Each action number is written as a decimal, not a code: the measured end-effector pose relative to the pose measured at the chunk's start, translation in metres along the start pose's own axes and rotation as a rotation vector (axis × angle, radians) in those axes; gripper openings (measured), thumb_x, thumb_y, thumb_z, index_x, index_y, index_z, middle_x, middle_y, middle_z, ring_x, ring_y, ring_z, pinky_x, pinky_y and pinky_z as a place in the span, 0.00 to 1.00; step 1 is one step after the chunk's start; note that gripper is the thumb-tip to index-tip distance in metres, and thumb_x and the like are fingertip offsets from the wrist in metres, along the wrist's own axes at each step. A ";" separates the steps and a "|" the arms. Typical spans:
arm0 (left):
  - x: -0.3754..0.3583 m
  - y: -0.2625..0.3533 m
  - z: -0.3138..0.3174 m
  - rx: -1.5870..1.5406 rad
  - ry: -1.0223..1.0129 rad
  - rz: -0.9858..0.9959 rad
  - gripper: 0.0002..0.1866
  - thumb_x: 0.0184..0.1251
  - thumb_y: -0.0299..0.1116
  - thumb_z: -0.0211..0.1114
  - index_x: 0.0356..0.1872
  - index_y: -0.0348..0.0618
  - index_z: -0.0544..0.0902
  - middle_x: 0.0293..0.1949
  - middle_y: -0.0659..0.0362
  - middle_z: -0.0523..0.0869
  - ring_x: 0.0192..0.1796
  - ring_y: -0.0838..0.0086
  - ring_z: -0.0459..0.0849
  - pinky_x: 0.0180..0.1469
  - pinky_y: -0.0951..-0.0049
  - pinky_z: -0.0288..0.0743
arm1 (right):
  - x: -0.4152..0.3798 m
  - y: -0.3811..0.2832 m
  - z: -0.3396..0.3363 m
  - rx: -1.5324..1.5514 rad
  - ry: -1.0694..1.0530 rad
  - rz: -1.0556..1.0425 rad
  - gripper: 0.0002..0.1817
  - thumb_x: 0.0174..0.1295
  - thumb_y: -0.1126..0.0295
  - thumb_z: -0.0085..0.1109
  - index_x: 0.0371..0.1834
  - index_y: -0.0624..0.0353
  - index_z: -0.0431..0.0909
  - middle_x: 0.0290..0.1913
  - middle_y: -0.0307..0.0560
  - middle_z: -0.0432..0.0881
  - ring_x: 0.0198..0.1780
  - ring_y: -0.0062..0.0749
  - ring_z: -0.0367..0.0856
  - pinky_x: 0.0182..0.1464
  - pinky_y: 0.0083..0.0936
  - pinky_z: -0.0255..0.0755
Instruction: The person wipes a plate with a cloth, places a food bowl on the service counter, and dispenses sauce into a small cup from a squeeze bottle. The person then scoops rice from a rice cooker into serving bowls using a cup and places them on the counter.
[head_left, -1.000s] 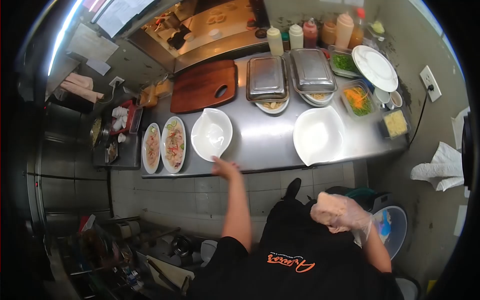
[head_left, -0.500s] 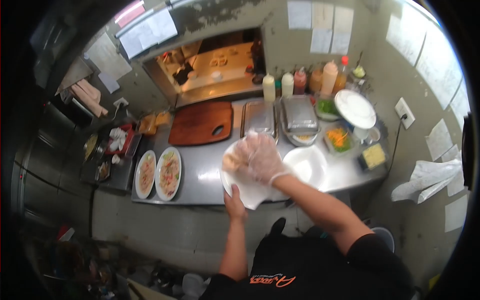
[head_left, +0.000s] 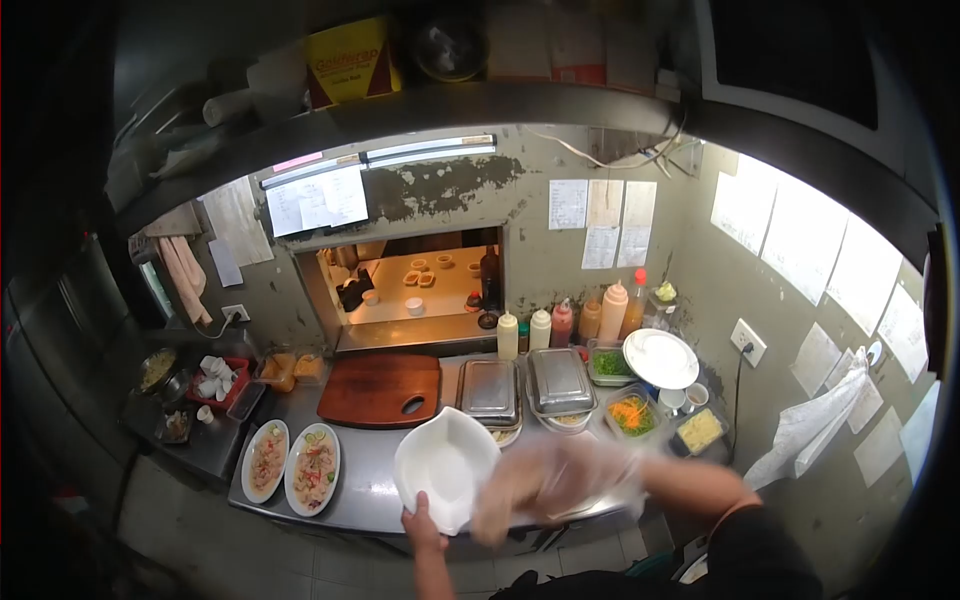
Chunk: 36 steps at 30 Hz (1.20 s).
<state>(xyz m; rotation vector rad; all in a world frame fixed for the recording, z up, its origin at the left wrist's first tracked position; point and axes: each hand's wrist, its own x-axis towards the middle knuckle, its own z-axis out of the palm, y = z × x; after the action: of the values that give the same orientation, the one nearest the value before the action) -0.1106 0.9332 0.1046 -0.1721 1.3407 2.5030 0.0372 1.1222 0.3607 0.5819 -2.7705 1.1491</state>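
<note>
Here's the bare left hand (head_left: 424, 527), gripping the glossy white, pointed-rim bowl (head_left: 445, 455) by its near edge, in front of the right end of the reddish-brown wooden board (head_left: 372, 385)! The right hand (head_left: 560, 480), gloved in clear plastic, is a blur front-right of the board; can't tell whether it grasps anything. Front-left of the board sit two filled white oval dishes (head_left: 336, 468).

counter (head_left: 375, 478): smooth, shiny metal | bowl (head_left: 447, 463): glossy, ceramic-looking | glove (head_left: 600, 472) on right hand (head_left: 545, 482): thin, see-through plastic | cutting board (head_left: 370, 385): polished wood | 2 trays (head_left: 488, 389): shiny metal | wall (head_left: 440, 180): rough, flaking | sheets (head_left: 320, 202): paper
</note>
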 end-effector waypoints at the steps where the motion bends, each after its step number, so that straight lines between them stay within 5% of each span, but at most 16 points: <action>1: 0.004 0.001 -0.003 0.012 0.011 -0.006 0.21 0.74 0.32 0.57 0.61 0.29 0.71 0.50 0.45 0.82 0.46 0.61 0.86 0.44 0.63 0.84 | 0.016 -0.024 -0.045 -0.192 0.141 -0.072 0.20 0.57 0.67 0.62 0.54 0.54 0.80 0.46 0.49 0.84 0.47 0.36 0.82 0.53 0.31 0.75; 6: 0.026 -0.041 -0.033 0.038 0.169 -0.009 0.20 0.73 0.30 0.57 0.60 0.26 0.71 0.51 0.45 0.82 0.47 0.59 0.86 0.45 0.63 0.83 | 0.130 -0.140 -0.229 -1.184 0.790 -0.296 0.20 0.63 0.60 0.52 0.56 0.54 0.77 0.50 0.52 0.81 0.51 0.38 0.80 0.55 0.33 0.74; 10: 0.016 -0.068 -0.033 -0.026 0.162 -0.017 0.22 0.72 0.28 0.55 0.64 0.28 0.68 0.57 0.45 0.79 0.54 0.59 0.82 0.52 0.62 0.80 | 0.206 -0.196 -0.305 -1.490 0.997 -0.113 0.22 0.68 0.54 0.43 0.57 0.54 0.75 0.54 0.54 0.79 0.54 0.40 0.79 0.55 0.35 0.73; 13: 0.004 -0.071 -0.032 -0.156 0.066 -0.070 0.24 0.72 0.27 0.53 0.67 0.31 0.65 0.61 0.45 0.75 0.60 0.57 0.78 0.58 0.59 0.77 | 0.206 -0.169 -0.281 -1.416 0.944 -0.221 0.22 0.70 0.53 0.42 0.55 0.55 0.76 0.53 0.55 0.78 0.53 0.40 0.78 0.52 0.36 0.73; 17: 0.009 -0.070 -0.052 -0.340 -0.125 -0.329 0.32 0.55 0.23 0.56 0.66 0.32 0.66 0.60 0.48 0.75 0.62 0.51 0.76 0.63 0.51 0.72 | 0.096 -0.081 -0.156 -1.108 0.647 -0.348 0.16 0.66 0.56 0.53 0.42 0.57 0.79 0.42 0.53 0.79 0.44 0.39 0.80 0.47 0.37 0.73; 20: 0.015 -0.057 -0.055 -0.107 -0.064 -0.372 0.35 0.45 0.27 0.55 0.62 0.31 0.69 0.57 0.49 0.77 0.60 0.50 0.76 0.65 0.51 0.70 | -0.038 -0.039 -0.074 -0.640 0.382 0.016 0.16 0.63 0.56 0.60 0.29 0.59 0.81 0.32 0.48 0.80 0.41 0.42 0.81 0.49 0.37 0.73; 22: 0.020 -0.049 -0.059 0.034 -0.112 -0.390 0.34 0.44 0.30 0.55 0.60 0.29 0.71 0.55 0.48 0.78 0.59 0.49 0.77 0.66 0.51 0.69 | -0.162 0.019 -0.037 -0.316 0.366 0.462 0.14 0.55 0.62 0.69 0.40 0.59 0.84 0.39 0.51 0.84 0.45 0.50 0.81 0.51 0.39 0.74; 25: 0.001 -0.019 -0.022 0.118 -0.311 -0.393 0.34 0.44 0.32 0.55 0.59 0.28 0.71 0.56 0.45 0.78 0.60 0.48 0.76 0.66 0.50 0.69 | -0.351 0.032 0.046 -0.317 0.344 1.769 0.15 0.57 0.59 0.64 0.31 0.62 0.84 0.34 0.60 0.84 0.38 0.53 0.83 0.44 0.40 0.75; 27: 0.020 -0.016 -0.022 0.413 -0.433 -0.324 0.35 0.48 0.34 0.55 0.61 0.28 0.69 0.58 0.44 0.76 0.61 0.48 0.75 0.66 0.49 0.69 | -0.453 -0.005 0.135 -0.169 0.429 2.049 0.14 0.55 0.60 0.65 0.32 0.62 0.85 0.35 0.61 0.84 0.38 0.52 0.83 0.44 0.40 0.75; 33: -0.035 -0.058 0.101 0.313 -0.844 -0.603 0.34 0.75 0.49 0.46 0.70 0.31 0.58 0.66 0.44 0.69 0.66 0.49 0.72 0.68 0.50 0.68 | -0.495 0.027 0.315 0.091 0.933 2.079 0.18 0.57 0.58 0.64 0.46 0.56 0.85 0.47 0.59 0.83 0.50 0.52 0.81 0.55 0.42 0.72; 36: -0.113 -0.099 0.154 0.178 -1.067 -0.787 0.34 0.80 0.54 0.39 0.73 0.34 0.55 0.69 0.45 0.66 0.68 0.52 0.70 0.69 0.53 0.66 | -0.466 0.048 0.310 -0.339 1.148 2.030 0.17 0.58 0.59 0.63 0.46 0.56 0.84 0.49 0.58 0.82 0.54 0.51 0.79 0.57 0.40 0.71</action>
<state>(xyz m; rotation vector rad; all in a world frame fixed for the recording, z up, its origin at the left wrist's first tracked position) 0.0331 1.0894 0.1389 0.5085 0.7722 1.3974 0.4701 1.0824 0.0042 -2.3646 -1.5174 0.4119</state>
